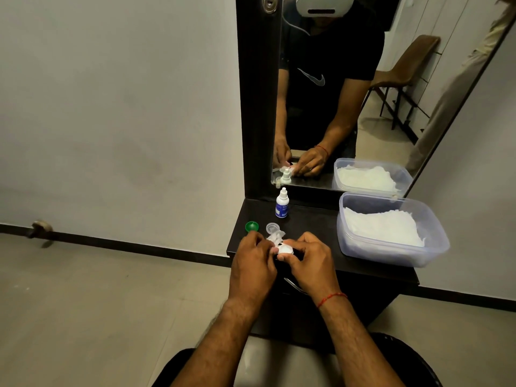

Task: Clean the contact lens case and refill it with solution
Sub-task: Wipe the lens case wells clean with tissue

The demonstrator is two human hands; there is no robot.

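Note:
Over the front left of the dark dresser top [321, 233], both hands meet. My right hand [310, 261] grips the white contact lens case [286, 249] between thumb and fingers. My left hand [252, 261] pinches a crumpled white tissue [275, 236] against the case. A green cap [251, 226] and a clear cap [272, 227] lie loose on the top just beyond my hands. Farther back, near the mirror, a small white solution bottle [282, 203] with a blue label stands upright.
A clear plastic tub [391, 252] holding white tissues sits at the right of the dresser top. A tall mirror [363, 93] rises behind it and reflects a person and a brown chair. A metal drawer handle [293, 284] shows below my right hand.

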